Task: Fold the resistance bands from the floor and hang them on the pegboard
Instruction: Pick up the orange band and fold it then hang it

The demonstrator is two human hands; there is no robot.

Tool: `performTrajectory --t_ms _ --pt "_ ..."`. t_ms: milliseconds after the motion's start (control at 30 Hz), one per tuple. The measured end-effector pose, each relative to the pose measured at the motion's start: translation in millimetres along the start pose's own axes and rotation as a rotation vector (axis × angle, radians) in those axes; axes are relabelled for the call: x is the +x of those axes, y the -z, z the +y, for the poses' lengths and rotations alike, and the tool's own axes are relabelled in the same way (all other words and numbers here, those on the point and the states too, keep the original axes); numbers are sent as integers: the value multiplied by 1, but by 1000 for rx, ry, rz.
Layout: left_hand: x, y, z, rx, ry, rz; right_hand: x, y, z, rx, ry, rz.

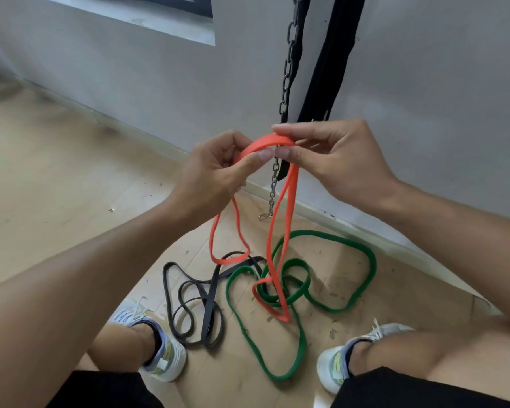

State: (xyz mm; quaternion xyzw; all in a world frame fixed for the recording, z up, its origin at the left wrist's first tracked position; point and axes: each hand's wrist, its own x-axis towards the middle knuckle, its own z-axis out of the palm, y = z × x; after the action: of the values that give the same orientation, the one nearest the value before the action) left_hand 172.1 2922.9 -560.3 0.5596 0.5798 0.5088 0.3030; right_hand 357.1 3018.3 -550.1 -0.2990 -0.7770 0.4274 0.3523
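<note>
An orange resistance band (pixel 278 219) hangs in loops from both hands. My left hand (pixel 215 172) pinches its folded top on the left, and my right hand (pixel 333 159) pinches it on the right, thumbs nearly touching. The band's lower loops dangle down to the floor, one end resting among the green band (pixel 371 260), which lies spread in wide curls between my feet. A black band (pixel 195 304) lies tangled on the floor to the left of the green one. No pegboard is in view.
A black chain (pixel 289 63) and a black strap (pixel 330 60) hang down the grey wall right behind my hands. My two sneakers (pixel 159 348) flank the bands on the tan floor. A window ledge (pixel 147 22) sits at the upper left.
</note>
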Motion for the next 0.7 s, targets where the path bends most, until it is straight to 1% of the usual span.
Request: performTrajectory --t_ms 100,200,300,367,500,633,700 --pt "0 -1 0 21 -37 50 -1 -4 11 -7 -59 -70" --pt "0 -3 -1 15 -45 84 -3 -10 17 21 -164 -183" --pt "-1 -5 -4 35 -57 68 -4 -13 23 -77 -231 -321" --pt "0 -4 -6 30 -61 67 -5 -14 29 -124 -269 -384" --pt "0 -2 -8 29 -62 53 -5 -15 35 -87 -332 -399" --pt "2 0 -9 7 -43 82 -6 -20 41 -177 -331 -436" --pt "3 2 -8 -9 -29 100 -5 -19 44 -222 -301 -393"
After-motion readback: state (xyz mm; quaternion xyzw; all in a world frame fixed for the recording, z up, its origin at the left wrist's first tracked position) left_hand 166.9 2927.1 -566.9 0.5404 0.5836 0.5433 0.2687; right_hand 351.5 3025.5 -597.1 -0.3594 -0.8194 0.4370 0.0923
